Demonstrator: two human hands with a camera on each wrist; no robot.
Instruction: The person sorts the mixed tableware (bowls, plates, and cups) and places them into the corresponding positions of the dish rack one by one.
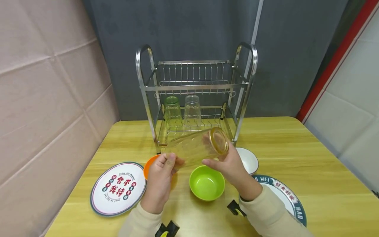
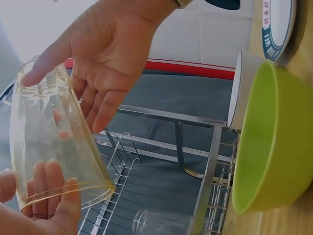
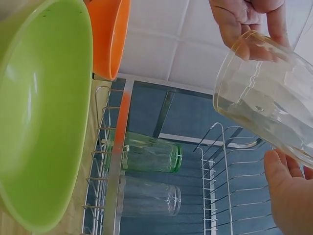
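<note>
A clear yellow-tinted glass [image 1: 196, 148] lies sideways in the air between both hands, above the green bowl [image 1: 207, 184]. My left hand [image 1: 165, 166] grips its open rim end, and its fingers [image 2: 46, 193] show through the wall. My right hand [image 1: 222, 161] holds the base end, thumb in front and fingers behind. The left wrist view shows the glass [image 2: 54, 147] with the right hand [image 2: 107, 54] above it. In the right wrist view the glass [image 3: 274, 98] sits between the left hand [image 3: 249, 19] and the right hand [image 3: 288, 196].
A two-tier metal dish rack [image 1: 195, 89] stands behind, with a green glass [image 1: 172, 110] and a clear glass [image 1: 192, 108] upside down on its lower tier. An orange bowl [image 1: 148, 166], a white bowl [image 1: 248, 159] and two printed plates [image 1: 118, 189] [image 1: 287, 197] lie on the wooden table.
</note>
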